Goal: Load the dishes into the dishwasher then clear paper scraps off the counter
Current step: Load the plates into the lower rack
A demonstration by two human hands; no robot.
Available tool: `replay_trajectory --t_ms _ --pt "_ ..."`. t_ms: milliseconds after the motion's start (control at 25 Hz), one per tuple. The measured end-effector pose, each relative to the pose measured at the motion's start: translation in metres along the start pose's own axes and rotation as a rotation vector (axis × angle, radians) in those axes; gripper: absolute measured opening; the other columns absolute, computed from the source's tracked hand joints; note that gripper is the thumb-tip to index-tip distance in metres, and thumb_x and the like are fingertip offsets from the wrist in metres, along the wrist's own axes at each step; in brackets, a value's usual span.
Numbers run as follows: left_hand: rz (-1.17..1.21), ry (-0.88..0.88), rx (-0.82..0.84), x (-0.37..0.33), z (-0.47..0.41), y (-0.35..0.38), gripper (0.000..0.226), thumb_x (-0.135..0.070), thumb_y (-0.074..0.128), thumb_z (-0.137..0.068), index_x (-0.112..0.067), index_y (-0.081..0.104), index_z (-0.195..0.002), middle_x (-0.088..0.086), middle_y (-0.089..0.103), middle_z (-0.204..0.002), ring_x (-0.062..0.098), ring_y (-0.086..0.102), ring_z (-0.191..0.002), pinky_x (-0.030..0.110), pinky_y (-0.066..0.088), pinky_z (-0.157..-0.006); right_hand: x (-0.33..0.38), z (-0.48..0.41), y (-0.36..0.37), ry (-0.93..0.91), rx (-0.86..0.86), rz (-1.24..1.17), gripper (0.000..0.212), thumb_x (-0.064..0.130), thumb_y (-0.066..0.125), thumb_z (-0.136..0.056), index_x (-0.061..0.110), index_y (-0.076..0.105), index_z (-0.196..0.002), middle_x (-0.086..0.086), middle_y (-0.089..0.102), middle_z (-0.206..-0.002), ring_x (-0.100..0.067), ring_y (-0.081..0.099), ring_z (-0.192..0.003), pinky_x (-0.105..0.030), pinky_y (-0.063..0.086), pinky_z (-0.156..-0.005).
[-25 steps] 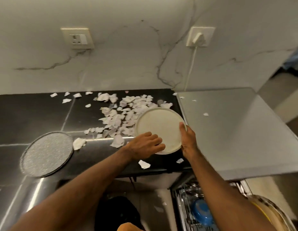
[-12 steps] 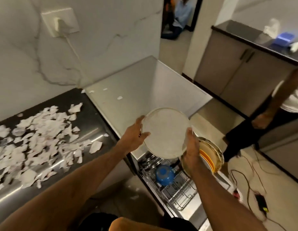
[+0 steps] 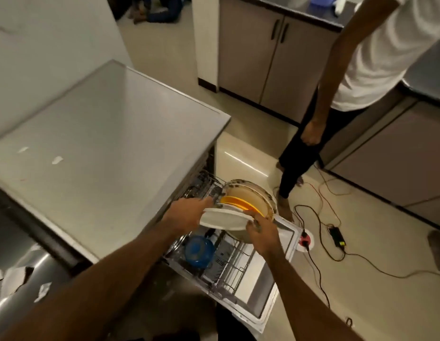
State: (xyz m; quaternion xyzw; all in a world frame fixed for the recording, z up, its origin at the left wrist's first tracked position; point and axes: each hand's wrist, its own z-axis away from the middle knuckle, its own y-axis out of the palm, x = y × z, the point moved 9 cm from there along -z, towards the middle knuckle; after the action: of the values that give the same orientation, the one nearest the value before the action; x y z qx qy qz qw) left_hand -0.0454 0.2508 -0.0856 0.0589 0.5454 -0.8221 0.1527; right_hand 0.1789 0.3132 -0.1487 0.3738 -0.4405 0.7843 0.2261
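Holding white plate (image 3: 224, 219), both hands, above dishwasher rack (image 3: 228, 264)

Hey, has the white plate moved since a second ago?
Yes. The left hand and right hand carried the white plate off the black counter, rightward past the grey dishwasher top, to the open rack beside the orange plate.

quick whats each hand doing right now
Left hand: holding the white plate by its left edge.
Right hand: gripping the same plate's right rim.
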Motion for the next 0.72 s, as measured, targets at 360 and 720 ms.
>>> replay_trajectory --t_ms 360,720 --pt "-0.179 0.069 0.024 -0.006 -0.138 0.134 0.044 -0.011 0.062 -0.092 -0.028 0.054 -0.132 0.003 0.062 -0.119 0.025 0.061 -0.108 0.035 0.047 -0.075 -0.13 -0.069 0.053 0.004 0.056 0.34 0.022 0.017 0.056 -0.104 0.022 0.067 -0.122 -0.006 0.071 -0.105 -0.026 0.067 -0.094 -0.034 0.054 -0.077" --pt "0.006 -0.028 0.059 0.014 -0.198 0.242 0.03 -0.002 0.058 -0.095 -0.019 0.062 -0.121 0.004 0.057 -0.119 0.013 0.056 -0.085 0.025 0.046 -0.069 -0.217 -0.1 0.09 0.114 0.078 0.401 0.011 0.02 0.054 -0.107 0.021 0.062 -0.116 0.0 0.065 -0.096 -0.016 0.064 -0.083 -0.03 0.054 -0.072"
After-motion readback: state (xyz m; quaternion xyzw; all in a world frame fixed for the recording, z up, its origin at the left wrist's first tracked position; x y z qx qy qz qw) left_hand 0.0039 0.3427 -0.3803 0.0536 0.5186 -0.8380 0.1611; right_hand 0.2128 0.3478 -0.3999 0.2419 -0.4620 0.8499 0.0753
